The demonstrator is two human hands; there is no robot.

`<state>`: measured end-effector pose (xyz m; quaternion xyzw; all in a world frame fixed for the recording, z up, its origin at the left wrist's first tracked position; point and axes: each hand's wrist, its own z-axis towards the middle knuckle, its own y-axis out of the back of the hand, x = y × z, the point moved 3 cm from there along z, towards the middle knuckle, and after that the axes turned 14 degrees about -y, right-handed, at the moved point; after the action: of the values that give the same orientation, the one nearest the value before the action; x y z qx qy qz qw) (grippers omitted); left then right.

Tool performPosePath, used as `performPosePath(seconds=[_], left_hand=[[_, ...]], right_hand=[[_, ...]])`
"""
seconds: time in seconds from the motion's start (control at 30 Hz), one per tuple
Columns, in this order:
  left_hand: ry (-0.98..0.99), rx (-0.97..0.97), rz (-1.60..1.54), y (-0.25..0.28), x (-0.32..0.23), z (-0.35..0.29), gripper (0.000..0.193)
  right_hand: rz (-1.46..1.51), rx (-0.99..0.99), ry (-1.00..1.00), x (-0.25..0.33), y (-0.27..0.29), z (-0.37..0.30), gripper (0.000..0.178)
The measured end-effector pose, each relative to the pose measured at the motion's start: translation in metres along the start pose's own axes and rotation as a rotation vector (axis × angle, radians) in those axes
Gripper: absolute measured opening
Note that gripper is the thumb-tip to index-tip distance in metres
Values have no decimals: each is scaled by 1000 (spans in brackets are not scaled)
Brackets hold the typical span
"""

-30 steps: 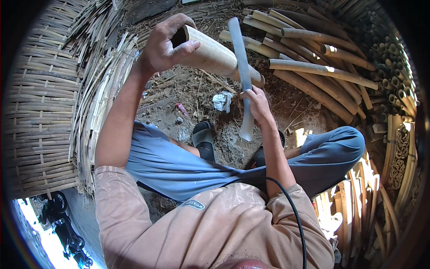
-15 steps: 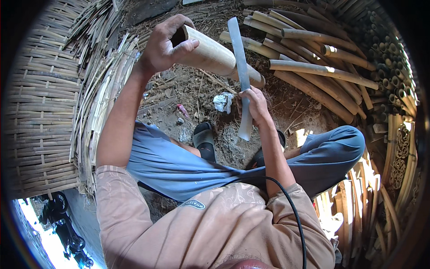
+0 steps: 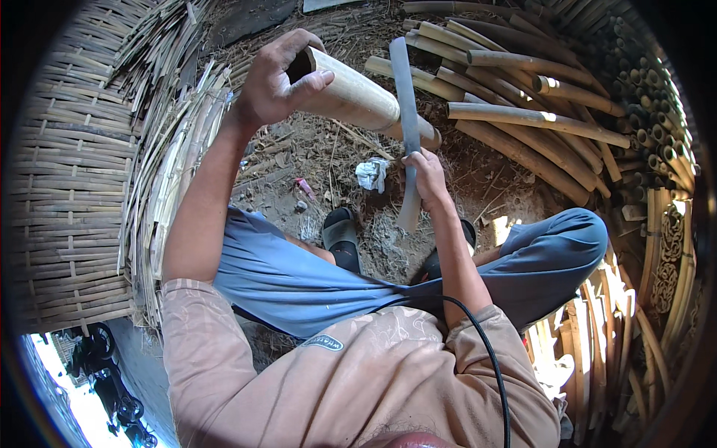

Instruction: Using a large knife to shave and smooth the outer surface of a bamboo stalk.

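Note:
Gripped by its near-left open end, a thick pale bamboo tube (image 3: 355, 91) slants down to the right, held off the ground. My left hand (image 3: 272, 81) is closed around that end, thumb on top. A long flat grey blade (image 3: 404, 89) crosses the tube close to a node, toward the far end. My right hand (image 3: 428, 179) is closed on the blade's lower part, whose bottom end sticks out below the fist. Whether the blade's edge touches the bamboo I cannot tell.
Cut bamboo poles (image 3: 538, 118) lie piled at the upper right, beside a stack of tube ends (image 3: 656, 127). Split strips (image 3: 168, 175) and a woven bamboo panel (image 3: 71, 172) fill the left. A crumpled white wad (image 3: 371, 174) and a small pink item (image 3: 304, 188) lie on the littered ground.
The blade has shifted slightly right and down along the bamboo tube, with my right hand following a little. My left hand keeps its hold in nearly the same place.

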<state>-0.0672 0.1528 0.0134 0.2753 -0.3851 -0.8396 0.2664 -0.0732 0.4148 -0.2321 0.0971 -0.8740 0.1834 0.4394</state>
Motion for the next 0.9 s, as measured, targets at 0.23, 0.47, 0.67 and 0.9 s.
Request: performPosePath(seconds=[0.23,0.47,0.67,0.9], left_hand=[[27,3,2,-2,-3,0,37],[19,-10,6,-2,-2,1,38],[27,8,32,0,-4,-1,38],[12,-16,31,-2,1,-1,37]], right_hand=[[-61,-61,59,-12,14,12,26],[-34,-47,-3,-11,11,14,22],[48,4,-33,-7,6,4,24],[-39,-50,-6,-9,15,11,25]])
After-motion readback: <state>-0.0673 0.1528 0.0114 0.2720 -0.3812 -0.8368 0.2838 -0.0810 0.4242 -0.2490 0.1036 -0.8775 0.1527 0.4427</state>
